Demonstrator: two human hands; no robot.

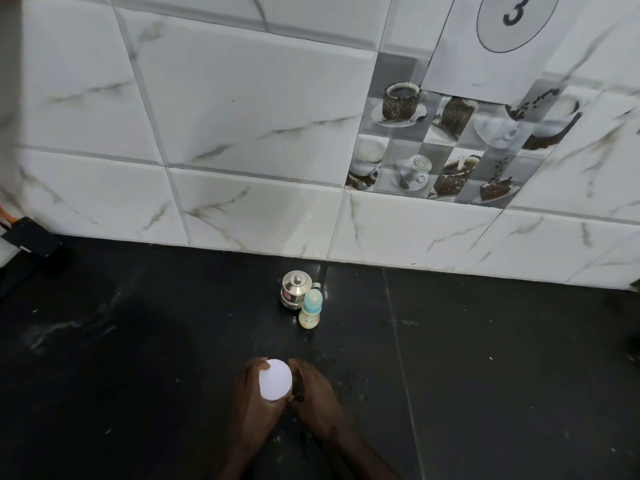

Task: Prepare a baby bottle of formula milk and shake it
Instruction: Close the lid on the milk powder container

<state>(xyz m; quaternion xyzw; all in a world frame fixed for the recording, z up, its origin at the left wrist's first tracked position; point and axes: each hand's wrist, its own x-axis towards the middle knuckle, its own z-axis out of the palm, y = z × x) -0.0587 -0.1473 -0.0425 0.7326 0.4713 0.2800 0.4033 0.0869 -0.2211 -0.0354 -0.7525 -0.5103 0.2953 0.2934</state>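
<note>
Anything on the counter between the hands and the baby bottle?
Nothing visible. Both hands, left and right, wrap a white-lidded container near the front. The baby bottle stands farther back toward the wall, with bare black counter between. The steel pot sits behind and left of the bottle, not in the path.

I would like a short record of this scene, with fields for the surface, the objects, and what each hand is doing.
surface: black countertop below a tiled wall
white-lidded container: near the front edge, held between both hands
left hand: grips the container's left side
right hand: against its right side
baby bottle: upright, blue cap on, nearer the wall
steel pot: lidded, just behind and left of the bottle
wall sign: number 3 in a circle
</note>
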